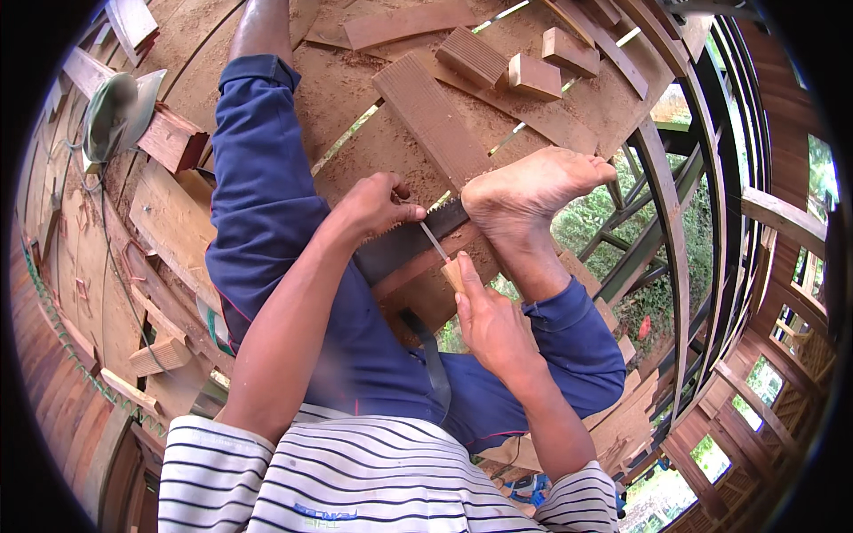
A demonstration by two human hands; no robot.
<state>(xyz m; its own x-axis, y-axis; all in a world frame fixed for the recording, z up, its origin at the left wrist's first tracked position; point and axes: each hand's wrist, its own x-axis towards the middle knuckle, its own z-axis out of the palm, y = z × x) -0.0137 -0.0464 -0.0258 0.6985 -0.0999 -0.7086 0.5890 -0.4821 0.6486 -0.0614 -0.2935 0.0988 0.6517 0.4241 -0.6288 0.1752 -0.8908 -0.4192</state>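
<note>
A dark handsaw blade (404, 252) lies between my legs, its toothed edge facing up and away from me. My right hand (498, 327) is wrapped around the wooden handle (455, 272) of a thin metal file (433, 238), which slants across the teeth. My left hand (371, 206) is at the teeth with its fingers curled and its thumb at the file's tip. Whatever those fingers hold is hidden. My bare foot (524, 191) is at the blade's far end, beside a reddish wooden strip (413, 274) along the blade.
A grooved plank (433, 120) lies beyond the saw, amid sawdust. Several wood blocks (535, 76) sit farther off. A green cap (115, 115) rests on timber at the left. To the right, the platform gives way to open metal framing (671, 204) above greenery.
</note>
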